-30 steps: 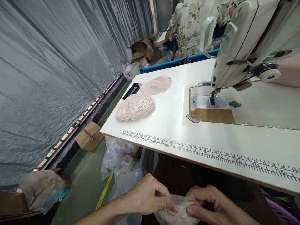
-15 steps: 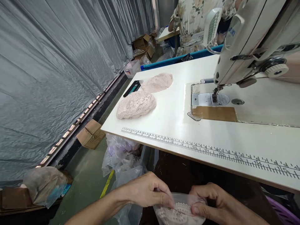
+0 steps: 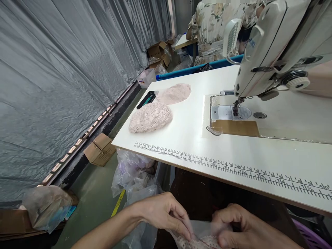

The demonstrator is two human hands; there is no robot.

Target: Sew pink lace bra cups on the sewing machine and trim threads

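Below the table's front edge, my left hand (image 3: pixel 162 214) and my right hand (image 3: pixel 241 226) both pinch a clear plastic bag (image 3: pixel 204 230) with pale pink lace pieces (image 3: pixel 201 242) inside; fingers of both are closed on it. The bag sits at the bottom edge of the view, partly cut off. On the white sewing table (image 3: pixel 186 138) lie a stack of pink lace cups (image 3: pixel 150 118) and a smoother pink piece (image 3: pixel 173 93) behind it. A white sewing machine (image 3: pixel 275 52) stands at the right.
A dark flat tool (image 3: pixel 147 99) lies by the lace. A printed ruler (image 3: pixel 228 167) runs along the table front. Plastic bags (image 3: pixel 132 173) and cardboard boxes (image 3: pixel 100 149) sit on the floor beside grey sheeting (image 3: pixel 57 76). A person in a floral garment (image 3: pixel 210 24) works beyond.
Both hands and the bag have sunk slightly toward the bottom edge; less of the lace in the bag shows. The view shifted a little.
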